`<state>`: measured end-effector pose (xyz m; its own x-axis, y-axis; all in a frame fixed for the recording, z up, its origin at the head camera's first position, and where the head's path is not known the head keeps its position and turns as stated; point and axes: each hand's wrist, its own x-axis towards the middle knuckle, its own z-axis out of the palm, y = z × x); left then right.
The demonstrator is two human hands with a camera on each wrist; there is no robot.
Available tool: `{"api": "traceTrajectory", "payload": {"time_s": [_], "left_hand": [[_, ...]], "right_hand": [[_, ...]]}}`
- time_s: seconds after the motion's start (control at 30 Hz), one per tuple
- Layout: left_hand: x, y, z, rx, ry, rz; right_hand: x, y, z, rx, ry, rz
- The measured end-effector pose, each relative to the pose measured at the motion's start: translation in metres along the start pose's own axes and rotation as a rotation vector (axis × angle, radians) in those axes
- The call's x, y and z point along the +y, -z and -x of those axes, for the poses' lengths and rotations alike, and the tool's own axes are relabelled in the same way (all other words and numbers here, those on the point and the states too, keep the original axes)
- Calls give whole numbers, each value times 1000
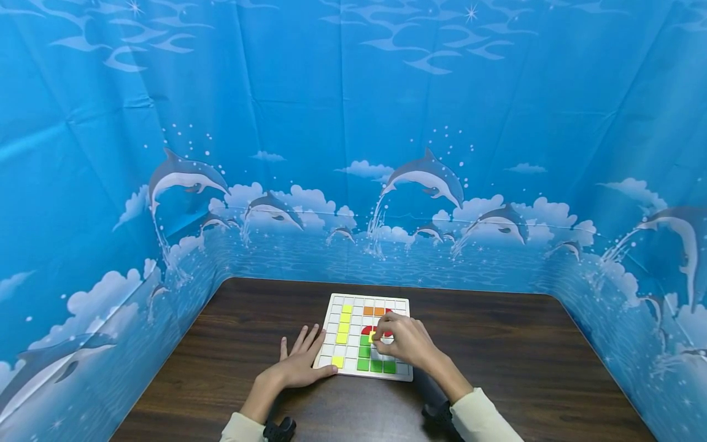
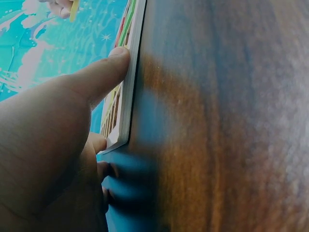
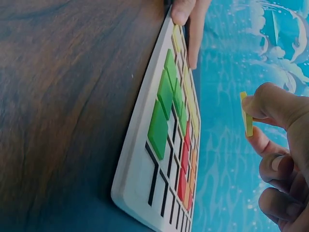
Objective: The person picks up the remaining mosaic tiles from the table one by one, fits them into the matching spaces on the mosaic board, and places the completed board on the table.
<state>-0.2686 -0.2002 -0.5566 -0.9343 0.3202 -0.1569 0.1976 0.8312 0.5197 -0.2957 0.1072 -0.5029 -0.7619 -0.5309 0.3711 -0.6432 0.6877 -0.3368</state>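
Note:
A white grid board (image 1: 331, 319) lies on the table, with coloured square tiles set in its cells. My right hand (image 1: 405, 337) is over the board's right half, pinching a yellow tile (image 3: 246, 113) between thumb and fingertip, raised off the surface. With fingers spread, my left hand (image 1: 298, 365) rests along the board's left side, its thumb on the near left corner. Green tiles (image 1: 363, 364) form a column and a bottom row. Orange tiles (image 1: 368, 311) sit higher up, and red tiles (image 1: 366, 330) are partly hidden by the right hand. A yellow column (image 1: 343, 327) runs down the left part.
One separate yellow tile (image 1: 337, 361) is near the board's lower left corner. The dark wooden table (image 1: 508, 356) extends on both sides. A blue dolphin-print curtain (image 1: 342, 123) closes off the back and sides. Each wrist wears a black camera (image 1: 282, 430).

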Motion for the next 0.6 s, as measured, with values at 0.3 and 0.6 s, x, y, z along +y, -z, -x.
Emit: {"api": "traceTrajectory", "payload": {"time_s": [0.3, 0.6], "left_hand": [[-3, -2, -2, 12, 15, -14], [2, 2, 2, -10, -2, 13]], "right_hand": [[-8, -9, -7, -17, 29, -37], [-16, -21, -17, -28, 62, -51]]}}
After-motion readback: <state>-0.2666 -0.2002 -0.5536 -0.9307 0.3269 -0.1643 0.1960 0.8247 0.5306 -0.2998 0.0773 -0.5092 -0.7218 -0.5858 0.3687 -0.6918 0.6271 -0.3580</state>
